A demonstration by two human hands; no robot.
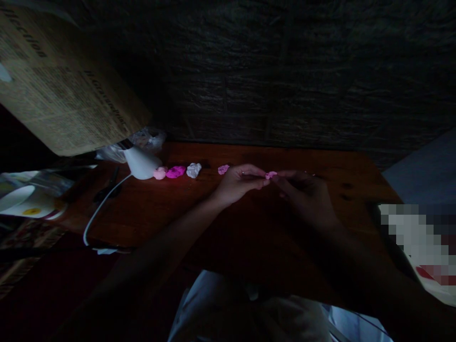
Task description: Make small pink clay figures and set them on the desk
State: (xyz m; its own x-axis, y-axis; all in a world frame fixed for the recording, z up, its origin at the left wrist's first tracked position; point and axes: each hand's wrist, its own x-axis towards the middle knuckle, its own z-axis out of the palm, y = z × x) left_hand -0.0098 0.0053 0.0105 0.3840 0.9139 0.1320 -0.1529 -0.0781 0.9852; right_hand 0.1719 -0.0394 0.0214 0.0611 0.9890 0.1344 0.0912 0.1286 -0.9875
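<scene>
Between the fingertips of both hands is a small piece of pink modelling clay [271, 175]. My left hand [240, 183] pinches its left side, with a ring on one finger. My right hand [306, 192] grips the same piece from the right, its fingers in shadow. Just behind my left hand a mottled pink lump [223, 169] lies on the table. Farther left sit a white lump [194, 170], a bright magenta lump [175, 172] and a pale pink lump [160, 173] in a row.
A lamp with a white base [140, 161] and newsprint shade [71, 85] stands at the left on the wooden table [352, 166]. Its cable [93, 216] runs over the front edge. Scissors [109, 187], a paper cup [30, 202] and a plastic bag [147, 140] lie nearby. A dark wall rises behind.
</scene>
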